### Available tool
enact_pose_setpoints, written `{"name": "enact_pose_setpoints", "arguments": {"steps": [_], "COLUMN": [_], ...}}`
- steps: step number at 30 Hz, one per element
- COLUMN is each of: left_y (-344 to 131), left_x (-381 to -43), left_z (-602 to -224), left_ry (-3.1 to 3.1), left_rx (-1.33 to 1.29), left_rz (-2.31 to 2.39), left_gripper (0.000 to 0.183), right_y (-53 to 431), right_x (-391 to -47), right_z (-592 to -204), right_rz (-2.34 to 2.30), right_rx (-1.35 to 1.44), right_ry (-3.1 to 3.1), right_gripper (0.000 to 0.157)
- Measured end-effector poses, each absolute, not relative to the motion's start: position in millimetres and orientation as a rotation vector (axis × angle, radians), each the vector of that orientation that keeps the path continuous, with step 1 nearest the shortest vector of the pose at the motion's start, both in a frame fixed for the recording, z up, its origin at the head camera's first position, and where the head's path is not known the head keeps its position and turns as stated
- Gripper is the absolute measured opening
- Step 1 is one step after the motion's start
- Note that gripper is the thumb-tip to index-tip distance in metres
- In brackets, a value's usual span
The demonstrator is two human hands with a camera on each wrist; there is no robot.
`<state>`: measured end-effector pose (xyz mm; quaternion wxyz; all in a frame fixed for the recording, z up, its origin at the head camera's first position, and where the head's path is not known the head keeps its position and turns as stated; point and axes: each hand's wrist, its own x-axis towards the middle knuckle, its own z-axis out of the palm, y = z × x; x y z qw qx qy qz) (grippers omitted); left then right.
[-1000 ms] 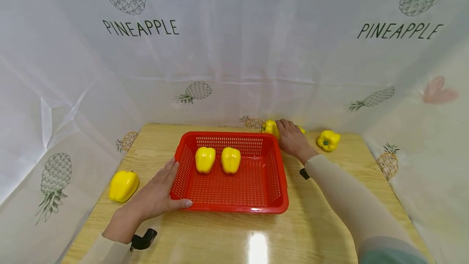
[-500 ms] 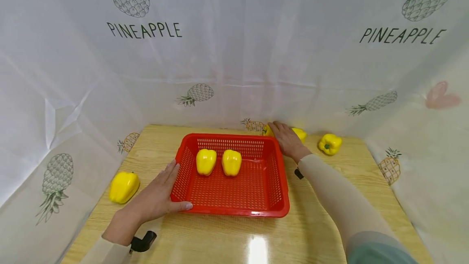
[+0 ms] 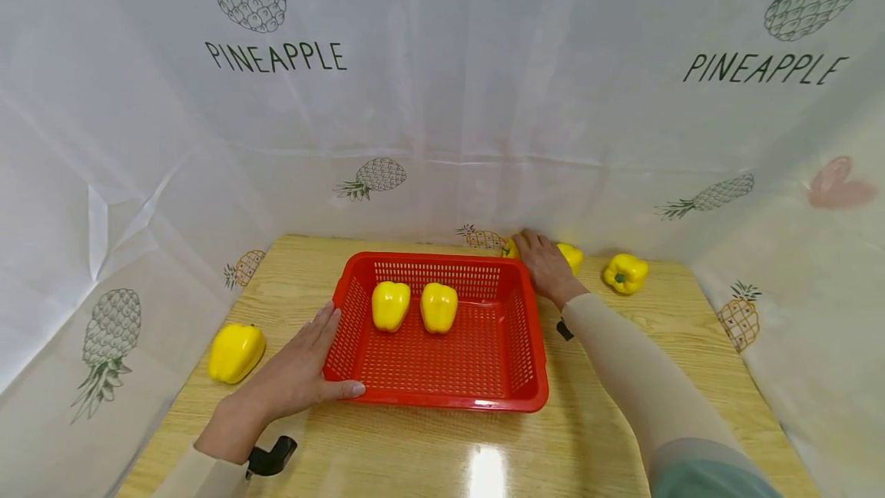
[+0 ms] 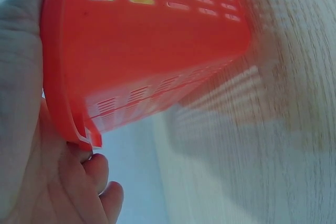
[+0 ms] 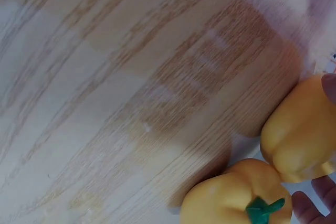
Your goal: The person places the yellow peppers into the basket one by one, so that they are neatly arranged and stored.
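A red perforated basket (image 3: 442,396) stands mid-table with two yellow bell peppers, one on the left (image 3: 390,307) and one on the right (image 3: 439,308), inside by its back wall. My left hand (image 3: 293,375) rests on its front left corner, fingers straight along the left rim and thumb on the front rim. Behind the basket's back right corner, my right hand (image 3: 549,267) holds a yellow bell pepper (image 3: 510,249), mostly hidden in the head view. In the right wrist view, thumb and fingers lie around this pepper (image 5: 302,129), and a green-stemmed pepper (image 5: 231,195) sits beside it.
Right of my right hand lies a partly covered yellow pepper (image 3: 571,257), with another pepper (image 3: 625,273) farther right. One more pepper (image 3: 236,353) is at the left table edge. A pineapple-printed white sheet (image 3: 442,121) encloses the wooden table (image 3: 387,452).
My right hand has moved left onto the back pepper, covering more of it and uncovering the pepper on its right. The left hand stays on the basket; the head view shifts slightly.
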<state>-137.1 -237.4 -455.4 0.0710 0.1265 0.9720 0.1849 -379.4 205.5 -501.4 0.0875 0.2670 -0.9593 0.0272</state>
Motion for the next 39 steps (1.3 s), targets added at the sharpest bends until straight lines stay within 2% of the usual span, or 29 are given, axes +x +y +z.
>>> {"name": "enact_pose_setpoints", "arguments": {"steps": [8, 16, 24, 39], "left_y": [-237.6, -238.6, -238.9, -236.2], "left_x": [-138.1, -138.0, -137.0, -136.8], "left_z": [-458.2, -458.9, -456.5, -451.1], "left_ry": [2.927, 2.922, 2.911, 2.909], "left_rx": [0.396, 0.394, 0.37, 0.39], "left_rz": [0.555, 0.556, 0.572, 0.593], "left_gripper": [0.137, 0.137, 0.136, 0.134], "right_y": [212.6, 230.6, 245.9, 266.3], "right_x": [-374.4, -359.6, -339.4, -291.4], "right_z": [-500.4, -504.3, -512.5, -507.3], "right_rz": [0.0, 0.008, -0.012, 0.08], "right_rx": [0.644, 0.502, 0.448, 0.403], "right_ry": [-2.878, -2.895, -2.801, -2.798], "right_gripper": [0.044, 0.065, 0.059, 0.076]}}
